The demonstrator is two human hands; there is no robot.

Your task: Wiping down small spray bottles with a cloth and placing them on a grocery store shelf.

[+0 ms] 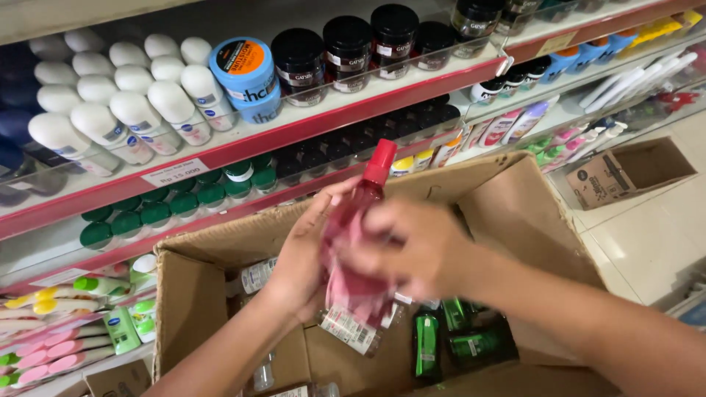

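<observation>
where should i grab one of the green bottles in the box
Probably by its black cap end, coming straight down from above: the green bottles stand close together on the floor of the box, so their sides are crowded and the tops are free.

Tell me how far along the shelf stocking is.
Done: shelves already hold rows of roll-ons and jars. In hand: left hand and right hand grip red-capped pink bottles. Left: green bottles and clear ones remain in the cardboard box.

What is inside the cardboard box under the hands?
In the cardboard box: green bottles on the right and clear bottles on the left. The hands and red bottles hide the middle.
</observation>
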